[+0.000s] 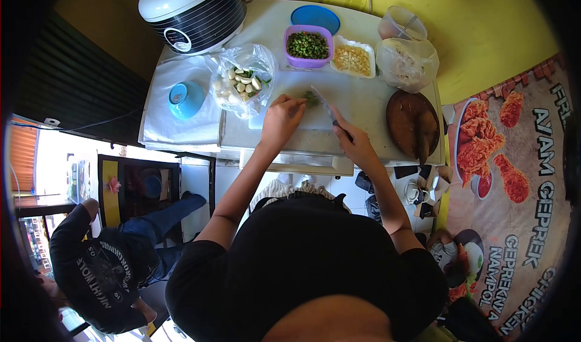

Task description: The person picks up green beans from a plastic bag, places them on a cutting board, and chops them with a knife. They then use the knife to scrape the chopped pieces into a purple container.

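Observation:
My right hand (356,145) grips a kitchen knife (325,106) by its dark handle, with the blade slanting up and left over a pale cutting board (330,118). Under the blade's left side lies a small green vegetable (311,97), too small to name exactly. My left hand (284,121) is closed, its fingertips pinched at the vegetable's left end. Behind the board stands a purple container (308,47) of chopped green pieces. Beside it, a white tray (354,59) holds chopped pale yellowish pieces. A clear plastic bag (233,103) with garlic cloves and some green pieces sits left of the board.
A blue bowl (186,100) is at the left, near a rice cooker (192,21). A blue lid (315,19) lies at the back. To the right are a filled plastic bag (407,64), a clear tub (402,24) and a brown stone mortar (402,121). Another person (106,263) is at lower left.

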{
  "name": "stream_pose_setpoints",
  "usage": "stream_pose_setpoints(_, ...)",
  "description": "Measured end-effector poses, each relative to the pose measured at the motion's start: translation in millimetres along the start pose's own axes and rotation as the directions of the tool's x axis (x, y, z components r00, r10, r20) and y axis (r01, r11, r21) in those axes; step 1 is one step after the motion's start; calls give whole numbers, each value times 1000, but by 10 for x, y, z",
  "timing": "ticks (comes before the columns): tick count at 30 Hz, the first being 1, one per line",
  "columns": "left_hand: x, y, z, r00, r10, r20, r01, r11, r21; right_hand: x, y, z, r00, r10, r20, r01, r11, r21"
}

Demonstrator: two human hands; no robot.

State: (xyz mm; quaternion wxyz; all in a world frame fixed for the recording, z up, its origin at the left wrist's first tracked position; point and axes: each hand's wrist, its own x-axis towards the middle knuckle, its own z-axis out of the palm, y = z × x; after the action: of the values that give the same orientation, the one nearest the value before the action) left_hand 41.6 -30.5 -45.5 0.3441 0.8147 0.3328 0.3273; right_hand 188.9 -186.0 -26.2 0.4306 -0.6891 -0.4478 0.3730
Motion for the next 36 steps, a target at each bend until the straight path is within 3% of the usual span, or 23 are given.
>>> stream_pose_setpoints(13,31,6,-214,1000,-18,-1,18,998,-52,90,55,68,999,-26,45,23,998,62)
stream_pose_setpoints(17,114,36,-714,968,-20,-250,26,999,24,130,-64,55,988,4,155,1,999,-34)
stream_pose_setpoints(19,169,-179,-932,963,35,-268,17,982,190,160,-85,29,983,15,183,-2,998,-67)
stream_pose_setpoints(21,114,-526,-1112,973,48,-228,44,923,382,211,-106,-20,980,17,200,5,994,-108)
stream_pose_setpoints(22,67,-514,-1176,974,-46,-224,123,931,343,238,-112,-37,979,9,203,12,995,-104)
stream_pose_setpoints(26,-70,-407,-1333,972,-183,-148,225,904,362,295,-168,-104,967,24,255,10,992,-129)
stream_pose_setpoints(30,-93,-456,-1355,978,-163,-128,197,922,334,368,-235,-203,952,76,297,0,969,-248)
stream_pose_setpoints(34,51,-428,-1334,977,-156,-148,199,917,346,429,-281,-254,944,77,322,9,966,-257)
stream_pose_setpoints(36,139,-408,-1321,978,-144,-153,190,914,357,448,-268,-259,945,10,327,74,967,-245)
